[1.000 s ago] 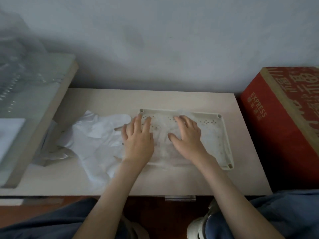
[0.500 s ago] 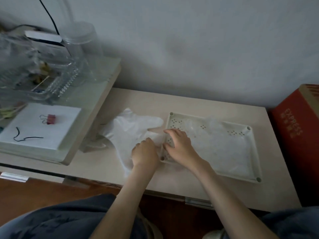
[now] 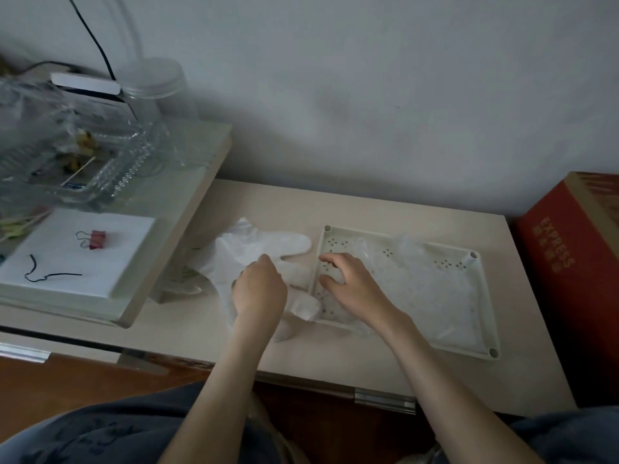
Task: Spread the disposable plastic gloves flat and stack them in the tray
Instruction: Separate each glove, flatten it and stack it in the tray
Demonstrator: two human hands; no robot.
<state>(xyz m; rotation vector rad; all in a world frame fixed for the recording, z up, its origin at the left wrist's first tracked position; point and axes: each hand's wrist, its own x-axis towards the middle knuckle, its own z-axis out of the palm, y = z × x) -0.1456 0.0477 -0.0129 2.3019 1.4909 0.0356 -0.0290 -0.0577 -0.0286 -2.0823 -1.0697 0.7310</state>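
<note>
Presently left hand (image 3: 259,289) pinches crinkled translucent plastic glove (image 3: 258,249) beside perforated cream tray (image 3: 482,296); right hand (image 3: 351,283) spread wide inside. Thin film may drag, wrinkle.

Looks like a home room, prob. a makeshift desk corner: low beige table (image 3: 368,209) vs. plain painted wall (image 3: 368,78), glass-topped side unit (image 3: 174,209) w/ clear jar (image 3: 157,92), cut-glass dish (image 3: 83,162), binder clip (image 3: 95,237) on paper, red "EXPRESS" shipping box (image 3: 569,262) alongside.

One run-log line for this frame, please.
left hand on loose gloves beside tray | right hand inside tray, left end | spread gloves in tray
</note>
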